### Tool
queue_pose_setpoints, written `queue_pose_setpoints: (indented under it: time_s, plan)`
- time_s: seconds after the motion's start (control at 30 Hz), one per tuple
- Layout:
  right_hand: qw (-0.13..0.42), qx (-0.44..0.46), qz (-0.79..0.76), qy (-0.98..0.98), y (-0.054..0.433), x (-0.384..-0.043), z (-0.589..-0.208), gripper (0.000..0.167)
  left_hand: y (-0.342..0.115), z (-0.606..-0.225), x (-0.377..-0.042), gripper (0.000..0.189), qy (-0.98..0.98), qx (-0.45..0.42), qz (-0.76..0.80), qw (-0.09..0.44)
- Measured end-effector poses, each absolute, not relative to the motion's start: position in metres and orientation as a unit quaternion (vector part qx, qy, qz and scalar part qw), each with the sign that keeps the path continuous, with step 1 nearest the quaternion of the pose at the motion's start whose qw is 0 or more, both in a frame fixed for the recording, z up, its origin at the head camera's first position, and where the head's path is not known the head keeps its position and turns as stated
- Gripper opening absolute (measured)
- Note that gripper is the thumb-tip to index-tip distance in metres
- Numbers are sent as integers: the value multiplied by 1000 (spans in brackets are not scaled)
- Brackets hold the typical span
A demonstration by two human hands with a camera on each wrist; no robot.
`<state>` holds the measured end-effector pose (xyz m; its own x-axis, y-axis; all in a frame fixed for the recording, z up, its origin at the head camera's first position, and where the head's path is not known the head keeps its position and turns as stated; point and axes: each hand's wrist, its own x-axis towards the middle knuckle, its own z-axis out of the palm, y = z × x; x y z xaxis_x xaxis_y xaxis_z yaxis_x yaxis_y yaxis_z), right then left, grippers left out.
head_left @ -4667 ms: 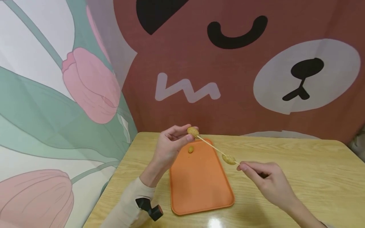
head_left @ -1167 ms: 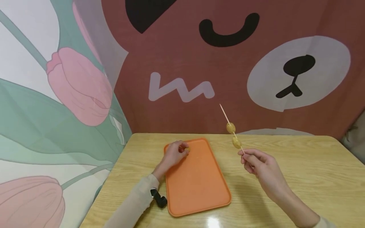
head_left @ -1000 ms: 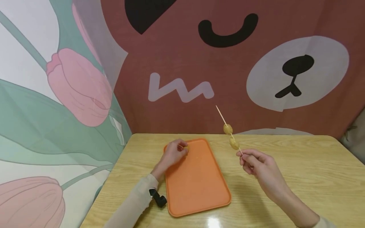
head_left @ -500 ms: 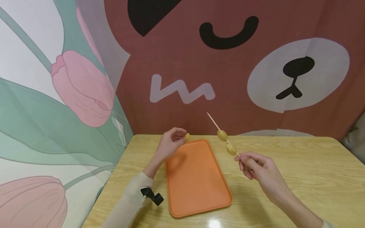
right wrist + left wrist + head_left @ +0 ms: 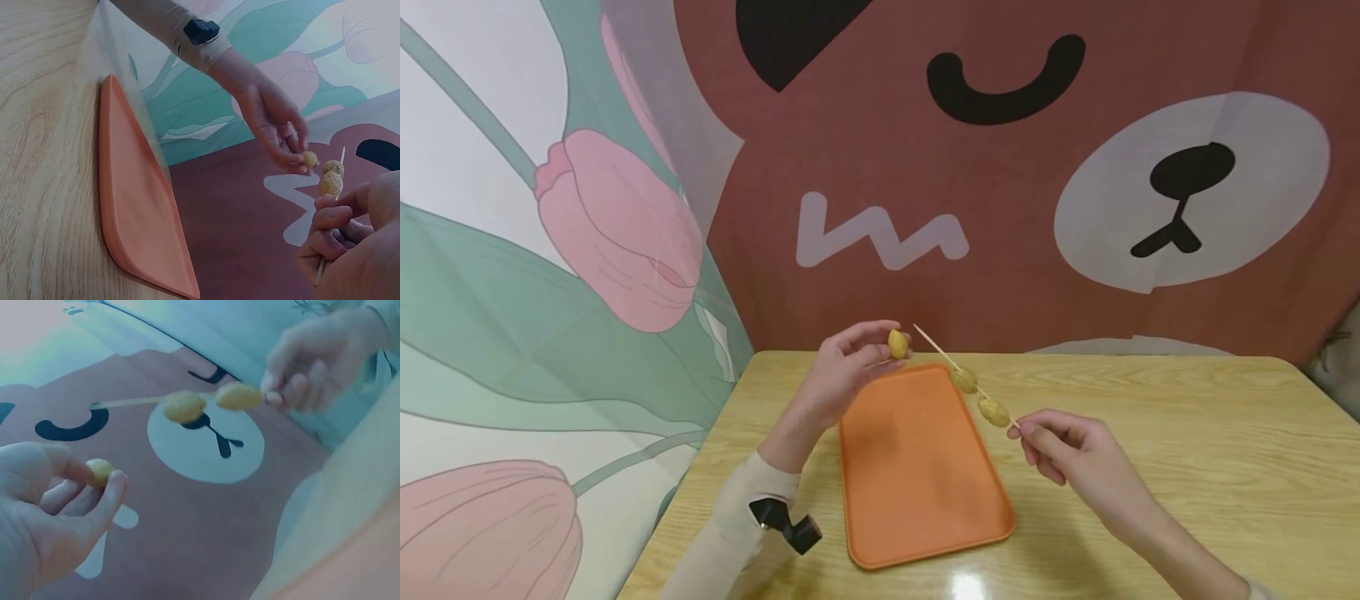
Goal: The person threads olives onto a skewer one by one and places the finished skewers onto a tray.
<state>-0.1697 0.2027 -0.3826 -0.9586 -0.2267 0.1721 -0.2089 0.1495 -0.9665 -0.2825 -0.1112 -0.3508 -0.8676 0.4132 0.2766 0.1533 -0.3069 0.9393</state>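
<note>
By the far end of the orange tray (image 5: 925, 492): left hand (image 5: 838, 375), raised, fingertips pinching one yellow piece (image 5: 898, 344).
Right of tray: right hand (image 5: 1078, 458), raised, fingers pinching a skewer (image 5: 936, 347) near its lower end.
Skewer: tilted toward the left hand; two threaded pieces (image 5: 964, 380), tip bare.
Tray: flat on wooden table (image 5: 1210, 450), faintly shadowed.

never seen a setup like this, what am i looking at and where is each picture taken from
There is no machine here, just a person working bare-handed. One picture comes from the person's head, looking forward and down; the other two come from the left and right wrists. An orange tray lies on a wooden table. The left hand pinches a small yellowish piece; the right hand holds a skewer near one end, with two similar pieces threaded on it.
</note>
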Motion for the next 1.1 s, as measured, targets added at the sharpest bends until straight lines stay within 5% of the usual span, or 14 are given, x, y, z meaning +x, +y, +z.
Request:
queue_pose_setpoints:
  time_s: [0.5, 1.1]
  plan:
    - [20, -133, -632, 763, 199, -166, -387, 20, -109, -335, -270, 30, 430, 268, 852, 135]
    - [-10, -170, -614, 771, 194, -163, -389, 19, -106, -332, -264, 33, 429, 288, 847, 119]
